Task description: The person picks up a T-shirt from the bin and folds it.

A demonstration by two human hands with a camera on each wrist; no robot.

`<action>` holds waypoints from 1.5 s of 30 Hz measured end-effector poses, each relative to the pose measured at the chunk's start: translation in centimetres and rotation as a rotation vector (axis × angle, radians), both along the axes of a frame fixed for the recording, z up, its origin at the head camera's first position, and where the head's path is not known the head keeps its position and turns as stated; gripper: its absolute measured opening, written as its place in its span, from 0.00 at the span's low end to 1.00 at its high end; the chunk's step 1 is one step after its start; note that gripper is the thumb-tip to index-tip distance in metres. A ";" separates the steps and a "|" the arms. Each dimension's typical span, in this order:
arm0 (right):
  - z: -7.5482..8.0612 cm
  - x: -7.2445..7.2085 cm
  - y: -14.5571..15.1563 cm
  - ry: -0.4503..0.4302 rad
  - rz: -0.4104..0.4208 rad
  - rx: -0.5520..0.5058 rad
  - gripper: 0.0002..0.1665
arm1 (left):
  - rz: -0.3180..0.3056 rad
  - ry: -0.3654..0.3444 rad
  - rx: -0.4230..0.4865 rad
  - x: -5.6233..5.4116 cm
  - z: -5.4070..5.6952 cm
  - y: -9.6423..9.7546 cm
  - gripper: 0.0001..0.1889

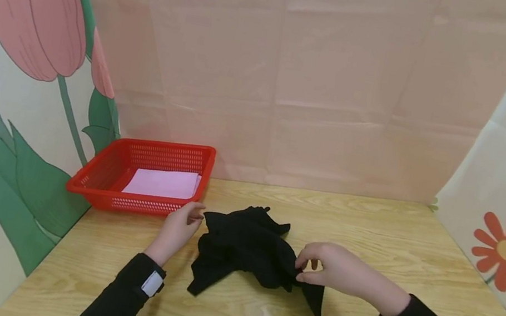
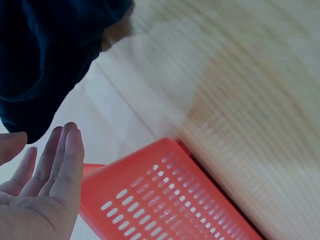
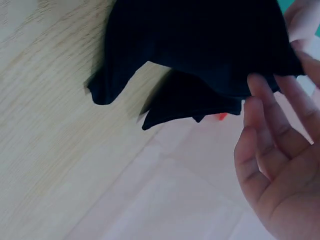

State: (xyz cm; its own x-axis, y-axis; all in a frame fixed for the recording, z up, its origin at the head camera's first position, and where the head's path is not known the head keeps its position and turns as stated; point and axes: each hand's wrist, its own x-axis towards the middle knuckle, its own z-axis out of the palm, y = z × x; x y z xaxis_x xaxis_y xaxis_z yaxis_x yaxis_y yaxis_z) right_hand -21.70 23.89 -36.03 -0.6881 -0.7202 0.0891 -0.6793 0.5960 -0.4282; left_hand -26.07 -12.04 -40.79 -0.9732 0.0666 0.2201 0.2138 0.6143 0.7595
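Note:
A crumpled piece of black cloth lies on the wooden table, with pointed ends sticking out on several sides. At its right side my right hand pinches an edge between thumb and fingers, and one narrow flap hangs below that grip. The right wrist view shows the cloth raised at the fingers. My left hand is at the cloth's upper left corner, in front of the basket. In the left wrist view its fingers are extended and apart from the thumb, close to the cloth's tip.
A red perforated plastic basket stands at the back left, just behind my left hand, with a pink flat sheet inside. Pinkish sheeting covers the wall behind the table. Flower-printed panels stand at both sides.

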 end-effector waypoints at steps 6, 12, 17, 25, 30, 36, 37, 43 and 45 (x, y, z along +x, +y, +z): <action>-0.6 -1.8 0.6 -0.063 -0.079 -0.102 0.12 | 0.022 -0.068 -0.017 1.1 -0.1 -0.5 0.18; -1.0 -4.5 0.7 -0.053 -0.238 -0.149 0.12 | 0.025 0.040 -0.022 2.2 -0.1 -0.6 0.14; -1.7 -6.8 0.0 -0.059 -0.310 -0.172 0.13 | -0.093 0.169 -0.003 3.2 0.5 0.4 0.13; -2.9 -9.7 -2.4 -0.131 -0.329 -0.159 0.20 | -0.362 0.245 -0.112 3.0 1.3 3.7 0.19; -3.2 -10.7 -4.1 -0.182 -0.290 -0.118 0.25 | -0.414 0.202 -0.224 2.3 1.5 5.4 0.22; -3.7 -11.2 -5.0 -0.185 -0.209 -0.119 0.14 | -0.457 0.230 -0.312 1.8 1.2 6.5 0.21; -3.8 -11.2 -5.1 -0.188 -0.203 -0.126 0.11 | -0.459 0.240 -0.314 1.7 1.1 6.6 0.20; -4.1 -11.2 -5.0 -0.145 -0.220 -0.168 0.06 | -0.457 0.274 -0.233 1.7 0.9 6.3 0.11; -3.8 -11.1 -4.8 -0.118 -0.264 -0.192 0.06 | -0.444 0.287 -0.181 1.8 1.2 6.0 0.09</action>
